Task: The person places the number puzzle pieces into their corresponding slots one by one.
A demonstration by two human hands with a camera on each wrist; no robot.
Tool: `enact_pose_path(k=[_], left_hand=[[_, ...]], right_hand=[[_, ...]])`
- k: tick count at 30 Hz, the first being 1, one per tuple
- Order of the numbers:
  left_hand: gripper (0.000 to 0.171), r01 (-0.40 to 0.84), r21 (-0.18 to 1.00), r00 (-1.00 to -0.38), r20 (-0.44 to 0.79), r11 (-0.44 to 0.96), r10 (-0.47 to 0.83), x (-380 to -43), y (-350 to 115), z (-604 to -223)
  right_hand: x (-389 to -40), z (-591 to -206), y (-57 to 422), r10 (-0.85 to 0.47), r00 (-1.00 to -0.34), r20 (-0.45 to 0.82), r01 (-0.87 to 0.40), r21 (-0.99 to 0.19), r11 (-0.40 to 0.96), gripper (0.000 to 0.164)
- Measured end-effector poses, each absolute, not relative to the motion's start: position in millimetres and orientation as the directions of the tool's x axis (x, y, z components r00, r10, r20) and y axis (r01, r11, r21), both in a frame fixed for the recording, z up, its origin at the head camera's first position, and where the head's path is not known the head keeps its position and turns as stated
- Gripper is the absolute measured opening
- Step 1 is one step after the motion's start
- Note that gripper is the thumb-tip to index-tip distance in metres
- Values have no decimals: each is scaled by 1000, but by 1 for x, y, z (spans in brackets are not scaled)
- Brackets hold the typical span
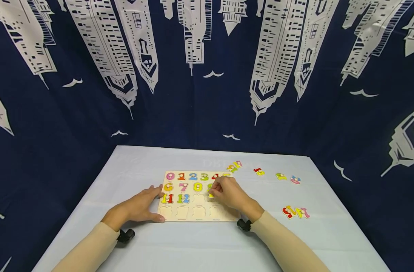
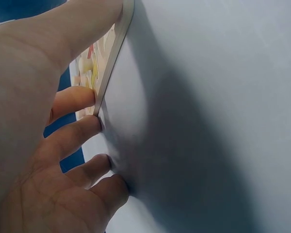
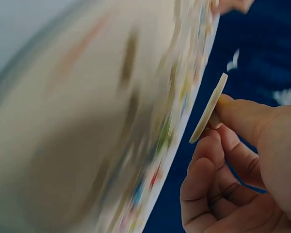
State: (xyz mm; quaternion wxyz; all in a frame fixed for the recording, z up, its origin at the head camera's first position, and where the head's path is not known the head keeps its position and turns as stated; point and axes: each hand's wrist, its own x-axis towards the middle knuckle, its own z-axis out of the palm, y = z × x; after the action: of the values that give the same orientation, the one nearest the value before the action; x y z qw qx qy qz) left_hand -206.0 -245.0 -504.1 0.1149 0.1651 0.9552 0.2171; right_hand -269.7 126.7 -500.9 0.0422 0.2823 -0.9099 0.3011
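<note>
I pinched the wooden piece (image 3: 208, 109) by its knob (image 3: 215, 120) in my right hand (image 1: 231, 194), over the puzzle board (image 1: 190, 214), presumably for control; my spread left hand (image 1: 137, 205) touched the board's left edge, likely steadying it.

Number board, readable from 0 up to 12 with some gaps
so on the pale board (image 1: 191, 187) the top row has a pink 0 (image 1: 170, 176), red 1 (image 1: 181, 176), blue 2 (image 1: 193, 176), green 3 (image 1: 204, 176) and a red 4 (image 1: 215, 176) partly behind the right hand (image 1: 231, 193), row 2 goes 6 (image 1: 168, 187), pink 7 (image 1: 183, 187), yellow 8 (image 1: 197, 187), then row 3 has 11 (image 1: 167, 198) in yellow and red plus 12 (image 1: 183, 198) in green and blue, tiny captions under the slots are too small to read, same for the tilted digits on the loose pieces (image 1: 296, 212) off to the right, and the faint lettering (image 1: 223, 163) at the table's far end beats me tbh
</note>
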Motion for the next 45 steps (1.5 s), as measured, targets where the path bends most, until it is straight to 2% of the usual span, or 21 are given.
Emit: enact_pose_path(k=[4,11,13,19,23,35,41,45], left_hand=[[104,255,458,-921,-153,852,358,-205,-245,-503],[104,249,471,-922,-151,846,356,-204,-244,-502],[105,248,471,-923,-151,846,355,-204,-243,-501],[106,248,467,-924,-150,849,352,-205,-243,-500],[107,248,464,-925,-147,850,350,-206,-243,-498],[101,239,485,-925,-150,841,350,-206,-245,-504],[102,246,476,-923,-151,844,354,-207,-245,-505],[102,237,468,-922,-167,852,348,-207,-245,-504]], right_hand=[[-265,-502,96,-538,-815,216,-562,-517,645,16],[-263,-508,75,-532,-830,166,-533,-517,670,24],[-264,-507,74,-532,-832,157,-525,-531,665,24],[-263,-501,78,-575,-807,131,-540,-557,631,8],[-263,-501,79,-581,-803,133,-549,-543,635,4],[-262,-514,78,-542,-834,105,-493,-584,645,5],[-260,-514,82,-537,-833,133,-507,-572,645,4],[-256,-511,93,-544,-824,159,-530,-557,639,12]])
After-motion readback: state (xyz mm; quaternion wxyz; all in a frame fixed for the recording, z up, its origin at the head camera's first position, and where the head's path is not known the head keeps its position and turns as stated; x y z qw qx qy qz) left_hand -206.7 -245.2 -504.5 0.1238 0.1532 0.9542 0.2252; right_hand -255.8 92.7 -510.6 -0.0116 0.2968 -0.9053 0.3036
